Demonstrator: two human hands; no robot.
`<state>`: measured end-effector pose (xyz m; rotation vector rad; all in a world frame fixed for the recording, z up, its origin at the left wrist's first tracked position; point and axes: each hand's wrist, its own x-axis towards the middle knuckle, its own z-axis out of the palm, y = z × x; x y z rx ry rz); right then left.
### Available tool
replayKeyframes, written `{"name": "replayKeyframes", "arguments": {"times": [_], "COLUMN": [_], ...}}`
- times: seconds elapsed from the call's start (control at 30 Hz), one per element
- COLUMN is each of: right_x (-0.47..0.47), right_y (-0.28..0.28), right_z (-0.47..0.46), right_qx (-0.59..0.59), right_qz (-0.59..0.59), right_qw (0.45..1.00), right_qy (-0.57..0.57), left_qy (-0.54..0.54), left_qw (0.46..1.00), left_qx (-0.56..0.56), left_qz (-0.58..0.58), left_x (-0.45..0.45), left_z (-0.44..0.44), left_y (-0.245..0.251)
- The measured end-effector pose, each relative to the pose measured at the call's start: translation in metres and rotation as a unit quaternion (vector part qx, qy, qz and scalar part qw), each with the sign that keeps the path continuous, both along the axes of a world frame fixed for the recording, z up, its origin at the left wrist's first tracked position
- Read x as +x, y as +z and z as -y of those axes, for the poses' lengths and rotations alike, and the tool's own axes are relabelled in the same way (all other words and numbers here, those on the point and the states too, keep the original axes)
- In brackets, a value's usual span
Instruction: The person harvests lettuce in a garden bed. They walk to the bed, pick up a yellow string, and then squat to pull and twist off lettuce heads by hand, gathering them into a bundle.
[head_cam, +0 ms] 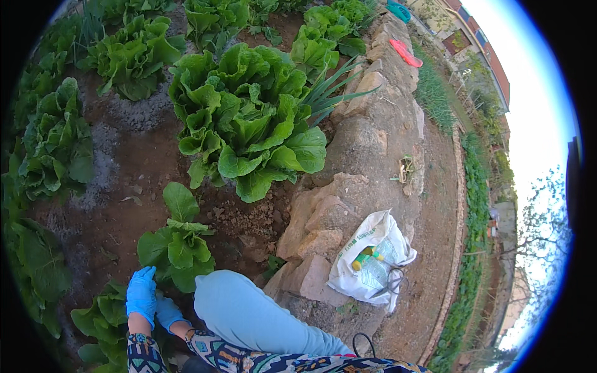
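Observation:
My left hand (141, 294), in a blue disposable glove, is at the lower left beside a small leafy green plant (183, 249) growing in brown soil. My right hand (169, 311), gloved the same way, lies just right of it and lower, partly under the plant's outer leaves. The fingers of both hands are turned away or hidden, so what they hold cannot be told. Another low leafy plant (108, 314) grows just left of my hands. A large leafy head (252, 121) stands farther ahead.
A rough stone wall (326, 219) edges the bed on the right. On it lie a white woven sack (347, 268) with plastic bottles inside, a red plastic item (406, 53) and a teal one (399, 11). More leafy heads (56, 140) grow at the left.

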<state>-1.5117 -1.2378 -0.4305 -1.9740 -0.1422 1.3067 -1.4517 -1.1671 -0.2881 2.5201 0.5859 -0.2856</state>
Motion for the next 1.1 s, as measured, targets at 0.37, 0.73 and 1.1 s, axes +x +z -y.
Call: {"name": "replayKeyframes", "arguments": {"times": [0.37,0.73,1.1], "right_x": [0.018,0.141,0.151], "right_y": [-0.020,-0.145,-0.104], "right_z": [-0.007,0.046,0.063], "right_qx": [0.032,0.236,0.243], "right_qz": [0.245,-0.361,-0.065], "right_qw": [0.944,0.902,0.888], "right_qy": [0.217,-0.004,0.385], "left_qy": [0.256,0.397,0.382], "left_qw": [0.945,0.840,0.876], "left_qx": [-0.088,-0.258,-0.234], "left_qz": [0.186,0.265,0.178], "left_x": [-0.129,-0.256,-0.221], "left_z": [0.113,0.234,0.239], "left_y": [0.149,0.035,0.052]}}
